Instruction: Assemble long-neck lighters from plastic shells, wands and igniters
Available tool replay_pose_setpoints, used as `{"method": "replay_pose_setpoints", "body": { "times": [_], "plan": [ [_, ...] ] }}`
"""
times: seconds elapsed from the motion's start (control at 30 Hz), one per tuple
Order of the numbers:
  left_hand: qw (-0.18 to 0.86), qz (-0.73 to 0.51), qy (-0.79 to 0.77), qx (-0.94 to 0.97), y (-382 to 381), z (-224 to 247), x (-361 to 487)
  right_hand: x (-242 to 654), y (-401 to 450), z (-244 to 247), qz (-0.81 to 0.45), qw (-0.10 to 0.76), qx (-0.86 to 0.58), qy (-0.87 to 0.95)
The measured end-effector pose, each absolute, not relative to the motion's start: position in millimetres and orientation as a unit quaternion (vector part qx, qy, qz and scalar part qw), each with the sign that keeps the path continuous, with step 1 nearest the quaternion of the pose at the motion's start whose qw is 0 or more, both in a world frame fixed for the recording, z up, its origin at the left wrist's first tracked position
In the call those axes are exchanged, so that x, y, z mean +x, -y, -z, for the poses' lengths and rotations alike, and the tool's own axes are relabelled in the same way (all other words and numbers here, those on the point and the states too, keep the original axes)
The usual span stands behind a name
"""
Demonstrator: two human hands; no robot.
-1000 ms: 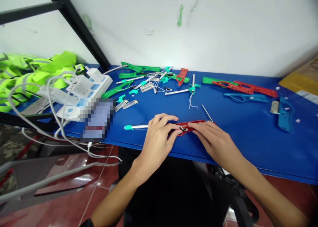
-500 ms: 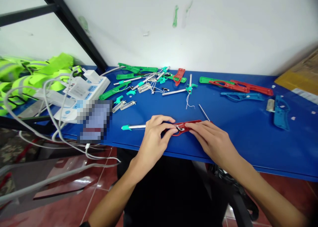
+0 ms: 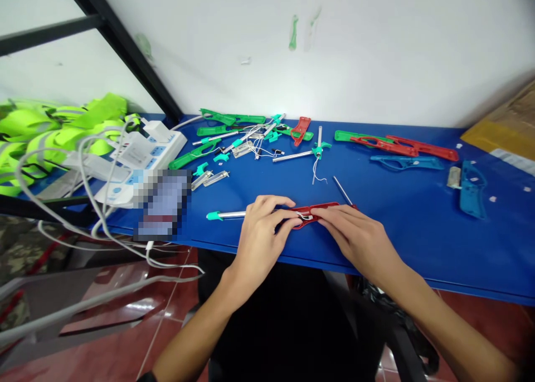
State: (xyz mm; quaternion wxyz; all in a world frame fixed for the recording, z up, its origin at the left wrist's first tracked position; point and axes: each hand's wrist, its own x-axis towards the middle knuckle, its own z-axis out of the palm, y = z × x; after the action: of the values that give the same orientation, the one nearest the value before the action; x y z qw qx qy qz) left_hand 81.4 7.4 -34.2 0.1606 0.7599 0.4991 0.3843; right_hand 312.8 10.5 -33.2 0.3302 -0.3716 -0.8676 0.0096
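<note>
Flat white wall (image 3: 376,58) bears green smears (image 3: 293,33); smooth blue tabletop (image 3: 418,220) adjoins it; glossy red tiled floor (image 3: 175,337) below.

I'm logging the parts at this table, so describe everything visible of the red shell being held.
The red shell looks like hard plastic, long and slim with a raised rim. Its open side faces up, showing white wire inside. It runs left to right near the front edge of the blue table; whether it rests flat is unclear. The left grip holds its left part, the right grip its right, together covering much of it.
</note>
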Motion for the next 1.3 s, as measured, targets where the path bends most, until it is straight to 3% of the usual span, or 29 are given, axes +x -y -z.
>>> {"method": "replay_pose_setpoints", "body": {
  "times": [0.33,0.83,1.0,1.3],
  "plan": [
    [0.115,-0.367,-0.493,0.781,-10,28,86,315,-11,33,-0.024,0.335,-0.361,0.87],
    [0.011,-0.281,-0.445,0.851,17,23,82,316,-8,26,0.033,0.265,-0.331,0.905],
    [0.049,-0.337,-0.423,0.839,11,15,47,318,-8,27,0.034,0.263,-0.335,0.904],
    [0.045,-0.292,-0.457,0.839,-3,21,14,318,-6,31,0.042,0.258,-0.349,0.9]
  ]
}}
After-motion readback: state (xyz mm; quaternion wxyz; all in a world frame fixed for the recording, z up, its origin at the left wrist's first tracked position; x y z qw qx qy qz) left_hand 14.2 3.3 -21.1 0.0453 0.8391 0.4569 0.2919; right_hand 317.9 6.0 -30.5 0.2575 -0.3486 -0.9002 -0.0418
